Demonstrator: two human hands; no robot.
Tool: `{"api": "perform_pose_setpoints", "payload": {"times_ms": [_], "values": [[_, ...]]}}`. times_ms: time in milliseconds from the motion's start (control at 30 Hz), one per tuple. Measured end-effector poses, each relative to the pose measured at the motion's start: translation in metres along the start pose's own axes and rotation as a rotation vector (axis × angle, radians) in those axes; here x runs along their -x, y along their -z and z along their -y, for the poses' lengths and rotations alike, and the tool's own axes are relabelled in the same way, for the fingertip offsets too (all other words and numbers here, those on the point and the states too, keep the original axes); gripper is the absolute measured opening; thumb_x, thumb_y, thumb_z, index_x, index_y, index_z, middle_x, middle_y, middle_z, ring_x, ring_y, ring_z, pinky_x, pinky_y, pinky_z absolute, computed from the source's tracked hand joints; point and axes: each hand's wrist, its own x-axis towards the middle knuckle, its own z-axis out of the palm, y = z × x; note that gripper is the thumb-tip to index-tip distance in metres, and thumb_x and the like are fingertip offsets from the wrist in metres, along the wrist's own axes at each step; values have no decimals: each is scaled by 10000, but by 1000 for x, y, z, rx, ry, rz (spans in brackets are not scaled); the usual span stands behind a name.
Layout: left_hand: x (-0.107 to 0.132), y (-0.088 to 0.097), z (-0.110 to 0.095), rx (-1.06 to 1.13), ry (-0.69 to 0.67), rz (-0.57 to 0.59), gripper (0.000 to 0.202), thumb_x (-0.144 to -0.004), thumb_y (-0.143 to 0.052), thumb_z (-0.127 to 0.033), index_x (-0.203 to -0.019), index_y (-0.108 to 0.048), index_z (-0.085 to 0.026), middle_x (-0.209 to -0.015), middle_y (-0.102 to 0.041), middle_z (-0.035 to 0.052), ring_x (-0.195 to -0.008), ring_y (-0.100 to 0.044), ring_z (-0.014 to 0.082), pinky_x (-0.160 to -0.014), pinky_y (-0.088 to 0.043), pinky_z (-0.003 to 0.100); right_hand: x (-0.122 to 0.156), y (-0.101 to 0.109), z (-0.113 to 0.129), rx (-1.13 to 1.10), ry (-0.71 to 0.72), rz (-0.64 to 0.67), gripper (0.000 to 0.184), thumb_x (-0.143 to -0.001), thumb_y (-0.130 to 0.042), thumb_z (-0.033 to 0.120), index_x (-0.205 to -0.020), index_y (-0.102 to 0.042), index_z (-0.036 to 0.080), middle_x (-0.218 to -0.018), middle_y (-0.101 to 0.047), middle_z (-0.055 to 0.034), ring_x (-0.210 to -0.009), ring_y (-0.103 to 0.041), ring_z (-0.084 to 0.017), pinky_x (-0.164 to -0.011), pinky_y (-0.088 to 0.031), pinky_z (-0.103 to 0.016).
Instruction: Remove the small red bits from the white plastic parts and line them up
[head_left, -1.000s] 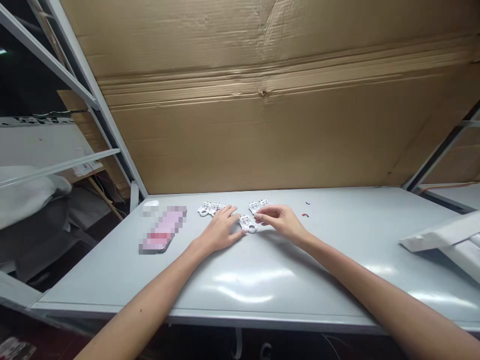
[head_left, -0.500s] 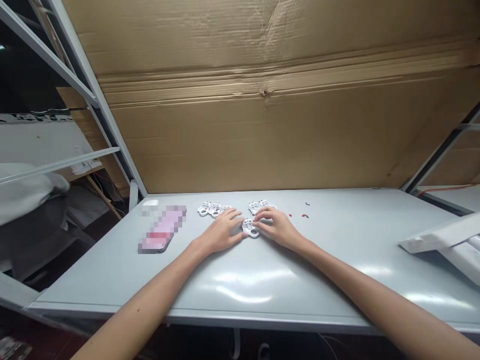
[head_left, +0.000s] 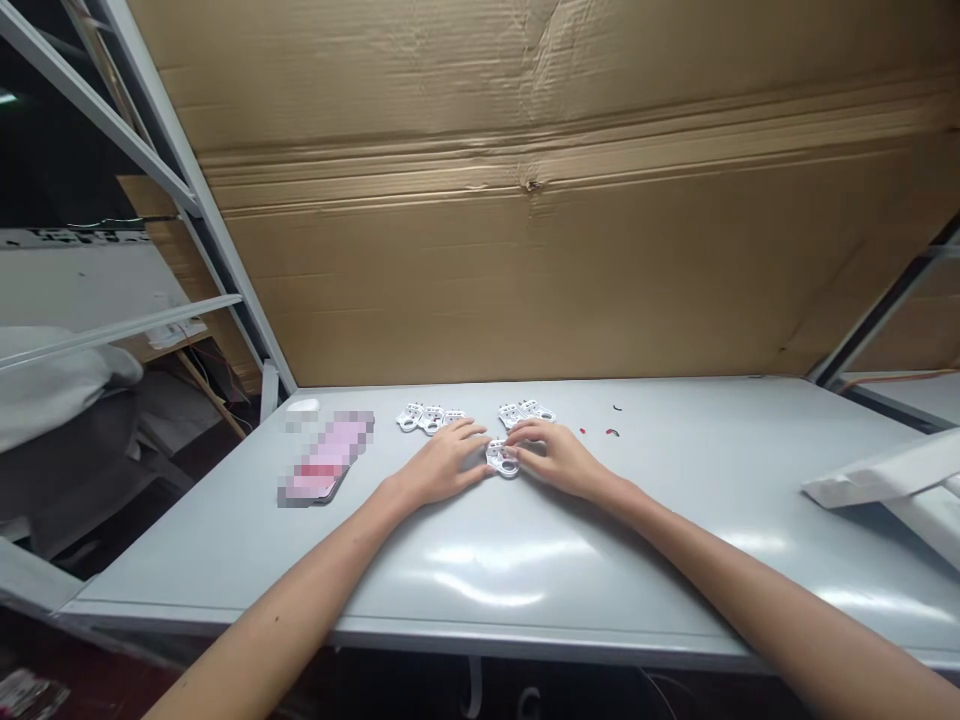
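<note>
A small white plastic part (head_left: 502,462) with a round ring and a row of raised bumps lies on the table between my hands. My left hand (head_left: 442,463) steadies it from the left, thumb at the lower edge and fingers curved at the upper side. From the right, my right hand (head_left: 559,458) reaches over the part with thumb and fingertips pinched at its top right. Whatever those fingertips hold is too small to make out. Just behind are two similar white parts (head_left: 526,412). Several more white parts (head_left: 430,418) stand in a row, partly behind my left fingers.
Small red and black pieces (head_left: 613,432) lie to the right, near a thin black piece (head_left: 617,407). A blurred pink phone-like object (head_left: 330,460) and a white case (head_left: 303,408) sit at left. White folded material (head_left: 885,470) lies at right. Cardboard (head_left: 525,290) walls the back.
The view has shifted very slightly. My right fingertips have moved a little on the white part; both hands otherwise keep their places.
</note>
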Motion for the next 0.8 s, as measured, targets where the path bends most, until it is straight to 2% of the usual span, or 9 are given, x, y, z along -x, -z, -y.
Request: {"api": "perform_pose_setpoints", "payload": {"times_ms": [233, 433, 600, 800], "values": [[1, -2, 2, -19, 7, -31, 350, -957, -578, -398, -1233, -615, -185, -1318, -591, 134, -1280, -502, 303, -1099, -391, 477, 1, -1, -4, 9, -14, -13, 212, -907, -545, 307, -867, -735, 223, -949, -743, -69, -882, -663, -239, -831, -481, -386], [1, 7, -8, 14, -9, -100, 291, -926, -601, -354, -1157, -654, -184, -1261, -620, 136, -1167, -580, 288, -1001, -465, 437, 0, -2, -3, 33, -12, 49, 244, -914, -520, 288, -842, -743, 219, -897, -751, -69, -818, -664, -230, -773, -482, -365], [1, 15, -18, 106, -143, -45, 233, -951, -527, -312, -1060, -704, -207, -1053, -722, 77, -971, -668, 230, -928, -484, 395, 0, 1, -4, 25, 9, 55, 219, -897, -541, 272, -835, -746, 228, -863, -749, -54, -799, -655, -219, -748, -475, -343], [1, 17, -24, 142, -202, 27, 275, -935, -563, -355, -1134, -691, -215, -1135, -715, 77, -1085, -649, 245, -981, -467, 390, 0, 5, -4, 18, -21, 42, 270, -903, -492, 254, -838, -752, 226, -883, -751, -56, -794, -642, -218, -721, -473, -337]]}}
